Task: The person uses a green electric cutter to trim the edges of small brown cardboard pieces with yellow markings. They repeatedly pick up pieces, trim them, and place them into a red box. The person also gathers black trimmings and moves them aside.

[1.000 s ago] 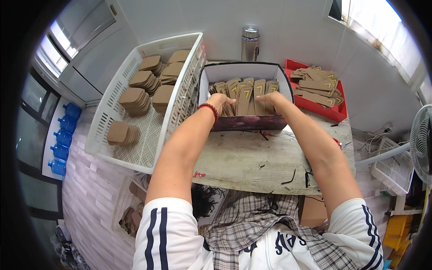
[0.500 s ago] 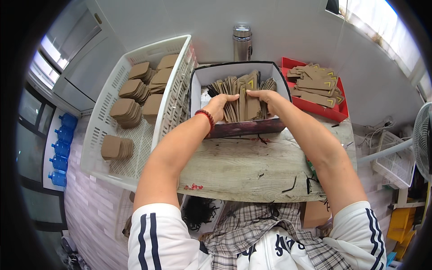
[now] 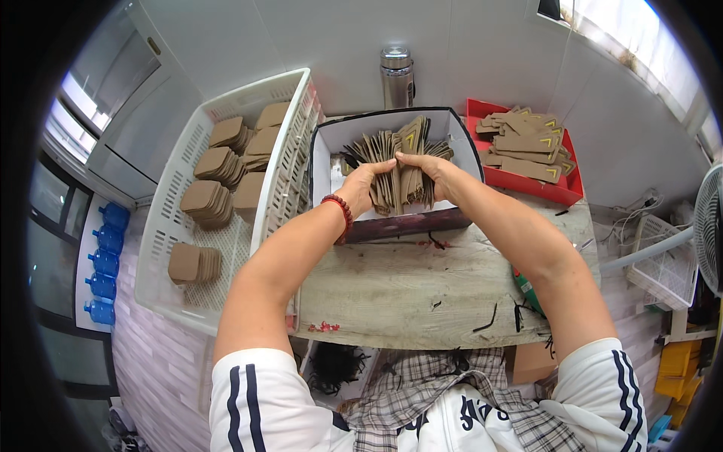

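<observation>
Both my hands reach into a dark-edged box (image 3: pixel 410 228) with a white inside. It holds many thin brown fabric-like pieces (image 3: pixel 384 139) standing on edge, some with a yellow angled mark. My left hand (image 3: pixel 361 183) closes round the left side of the bunch, thumb on top. On the right side my right hand (image 3: pixel 437 172) closes in the same way, its thumb nearly touching the left one. The pieces between my hands are pinched at the top and fan outward. My fingers below the thumbs are partly hidden by the pieces.
Left of the box, a white plastic crate (image 3: pixel 263 218) holds several stacks of brown square pieces (image 3: pixel 207 203). A red tray (image 3: pixel 576 173) with more marked pieces stands at right. Behind the box is a steel flask (image 3: pixel 397 79). Black scraps (image 3: pixel 486 320) lie on the wooden table (image 3: pixel 392 301).
My hands have come closer together, squeezing the brown pieces into a tighter bunch whose upper parts fan out. The whole view has shifted slightly.
</observation>
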Demonstrator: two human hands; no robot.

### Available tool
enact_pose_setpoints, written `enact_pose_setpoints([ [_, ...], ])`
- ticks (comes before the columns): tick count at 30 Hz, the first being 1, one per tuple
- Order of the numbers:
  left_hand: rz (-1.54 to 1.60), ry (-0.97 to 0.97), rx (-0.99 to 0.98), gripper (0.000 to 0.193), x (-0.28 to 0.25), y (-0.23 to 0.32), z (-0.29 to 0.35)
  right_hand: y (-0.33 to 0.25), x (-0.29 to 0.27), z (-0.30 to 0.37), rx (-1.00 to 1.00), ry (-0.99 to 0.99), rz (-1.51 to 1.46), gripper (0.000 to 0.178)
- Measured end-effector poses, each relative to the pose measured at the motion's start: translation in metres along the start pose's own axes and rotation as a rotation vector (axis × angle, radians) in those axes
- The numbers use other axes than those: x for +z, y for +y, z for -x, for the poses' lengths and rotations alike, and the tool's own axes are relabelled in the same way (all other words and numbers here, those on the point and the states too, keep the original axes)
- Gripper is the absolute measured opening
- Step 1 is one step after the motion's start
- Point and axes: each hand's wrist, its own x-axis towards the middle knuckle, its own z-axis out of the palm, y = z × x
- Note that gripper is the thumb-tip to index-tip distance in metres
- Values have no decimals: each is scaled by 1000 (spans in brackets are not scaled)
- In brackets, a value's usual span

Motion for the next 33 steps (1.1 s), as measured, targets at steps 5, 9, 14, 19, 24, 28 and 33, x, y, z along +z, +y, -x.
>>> enact_pose_setpoints([
  [5, 116, -50, 15, 26, -5, 1, -2, -2, 7, 11, -32, -105, -43, 48],
  [9, 86, -99, 58, 31, 2, 4, -1, -8, 6, 12, -3, -77, 19, 42],
  [14, 72, -127, 173, 29, 12, 22, 10, -25, 21, 49, -146, -28, 47, 47],
  [19, -77, -227, 331, 30, 51, 39, 58, -34, 27, 122, -416, -37, -56, 42],
  [24, -26, -277, 392, 43, 97, -7, 129, 6, 23, 220, -536, 61, 18, 50],
  [28, 6, -379, 631, 56, 114, -87, 162, 75, 4, 276, -723, 142, -63, 46],
  [33, 187, -327, 461, 55, 112, -174, 176, 147, -28, 284, -599, 295, -49, 38],
])
